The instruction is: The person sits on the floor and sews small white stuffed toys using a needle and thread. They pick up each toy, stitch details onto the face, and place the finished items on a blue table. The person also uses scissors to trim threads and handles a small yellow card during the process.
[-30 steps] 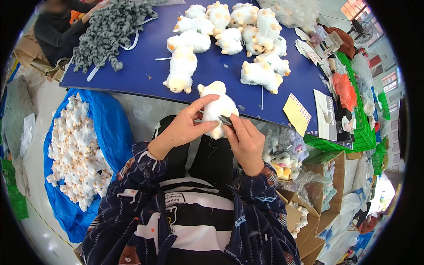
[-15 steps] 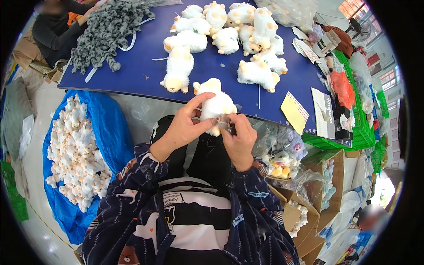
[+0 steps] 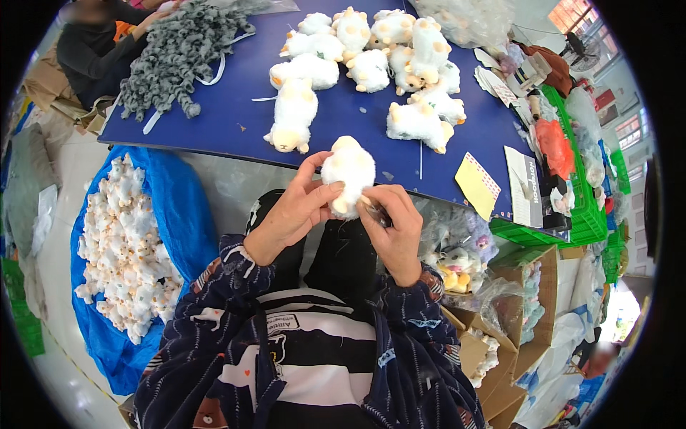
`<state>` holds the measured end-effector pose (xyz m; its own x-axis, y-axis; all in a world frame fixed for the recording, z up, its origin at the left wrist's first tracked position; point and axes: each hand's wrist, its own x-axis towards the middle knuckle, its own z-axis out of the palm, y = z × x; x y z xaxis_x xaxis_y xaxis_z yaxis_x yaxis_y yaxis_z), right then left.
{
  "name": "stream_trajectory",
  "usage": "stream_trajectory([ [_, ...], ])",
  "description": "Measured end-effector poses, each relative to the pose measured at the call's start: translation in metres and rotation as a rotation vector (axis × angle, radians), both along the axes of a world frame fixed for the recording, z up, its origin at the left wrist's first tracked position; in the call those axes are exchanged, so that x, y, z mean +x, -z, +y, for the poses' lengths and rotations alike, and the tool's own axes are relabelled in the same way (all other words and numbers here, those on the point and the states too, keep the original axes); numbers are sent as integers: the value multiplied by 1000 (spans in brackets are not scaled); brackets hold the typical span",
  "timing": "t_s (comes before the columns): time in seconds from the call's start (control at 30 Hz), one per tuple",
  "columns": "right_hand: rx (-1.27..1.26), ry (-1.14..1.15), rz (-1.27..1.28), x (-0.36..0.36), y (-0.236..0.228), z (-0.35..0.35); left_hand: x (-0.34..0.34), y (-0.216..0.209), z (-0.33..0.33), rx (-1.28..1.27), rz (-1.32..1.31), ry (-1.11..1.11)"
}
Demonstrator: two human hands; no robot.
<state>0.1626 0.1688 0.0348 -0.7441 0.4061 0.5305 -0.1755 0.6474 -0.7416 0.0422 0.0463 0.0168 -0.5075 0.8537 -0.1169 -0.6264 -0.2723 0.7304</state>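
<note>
I hold a small white plush animal (image 3: pixel 349 170) with cream-coloured parts over my lap, just off the table's front edge. My left hand (image 3: pixel 289 211) grips its left side, thumb pressed across its front. At its lower right, my right hand (image 3: pixel 396 227) touches the plush with its fingertips. A small dark, shiny tool (image 3: pixel 379 214) sits in that hand, mostly covered by the fingers; its kind is unclear. Several similar white plush animals lie beyond on the blue table (image 3: pixel 229 136), the nearest being one plush (image 3: pixel 293 114) lying lengthwise.
A blue bag (image 3: pixel 193 204) full of small white plush pieces stands on the floor at left. Grey curly plush fabric (image 3: pixel 171 57) covers the table's far left, near another person. A yellow card (image 3: pixel 477 186), green crates (image 3: pixel 589 218) and an open cardboard box (image 3: pixel 547 286) are at right.
The plush has turned in my hands, and its lower part now faces up between my thumbs. My right fingers have shifted slightly, with the dark tool tucked lower in them.
</note>
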Motion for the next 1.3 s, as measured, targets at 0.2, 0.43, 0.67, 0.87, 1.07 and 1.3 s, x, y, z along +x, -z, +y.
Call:
stream_trajectory([
  [0.2, -1045, -133, 113, -8, -3, 2, -10, 13, -8, 273, -388, 72],
  [0.43, -390, 9, -27, -10, 0, -30, -3, 20, -14, 490, -599, 138],
  [0.67, -179, -269, -155, -15, 12, -28, -26, 11, -116, 133, 189, -206],
  [0.87, 107, -1, 27, -59, 10, -4, -53, -3, -288, -1432, 1264, -720],
  [1.07, 580, 48, -194, -119, 17, -30, -58, 4, -213, -894, 1123, -735],
  [1.3, -474, 49, -16, -100, 15, -15, -54, 5, -63, -409, 1272, -447],
])
